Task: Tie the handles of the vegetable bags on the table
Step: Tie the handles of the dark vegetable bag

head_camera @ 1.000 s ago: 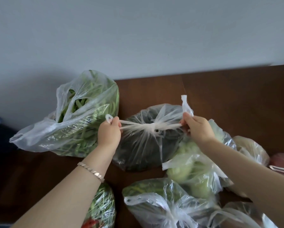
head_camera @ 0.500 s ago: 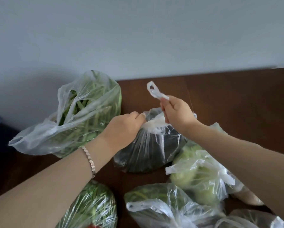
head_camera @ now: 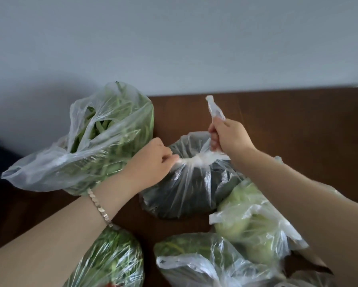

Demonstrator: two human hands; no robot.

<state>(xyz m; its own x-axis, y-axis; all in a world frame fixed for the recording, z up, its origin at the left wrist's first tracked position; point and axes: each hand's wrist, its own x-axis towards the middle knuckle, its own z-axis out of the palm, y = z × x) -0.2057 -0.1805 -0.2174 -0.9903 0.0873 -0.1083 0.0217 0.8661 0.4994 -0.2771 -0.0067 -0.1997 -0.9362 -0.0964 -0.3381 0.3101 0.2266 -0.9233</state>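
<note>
Closest to the person, three see-through plastic bags are sitting on the dark brown wooden table (head_camera: pixel 298 131): a clear bag stuffed with leafy greens (head_camera: pixel 111 259), a clear bag of greens with loose white handles (head_camera: pixel 196 264), and a clear bag of round pale green vegetables (head_camera: pixel 246 214). Just behind them, in the middle of the table, the thin clear plastic bag full of dark leaves (head_camera: pixel 184 195) is lying, and this is the one being tied. The left hand (head_camera: pixel 153 162), wearing a silver bead bracelet (head_camera: pixel 99 208), is pinching one handle tight, right beside the white bunched knot (head_camera: pixel 203 159). The right hand (head_camera: pixel 227 137) is curling round the other handle and holding it up, so its twisted end (head_camera: pixel 215 109) is poking out above the fist. I think the thin plastic could be tearing if the pull is too hard, or the knot could be slipping loose if one hand is letting go too soon. The bag's top is looking gathered, with tight creases fanning out from the knot, and the plastic is shining. Farther back on the left, a big clear plastic bag of long green beans (head_camera: pixel 107 146) is leaning with its handles open and not yet tied. Behind everything, a plain pale grey wall (head_camera: pixel 174 38) is standing.
</note>
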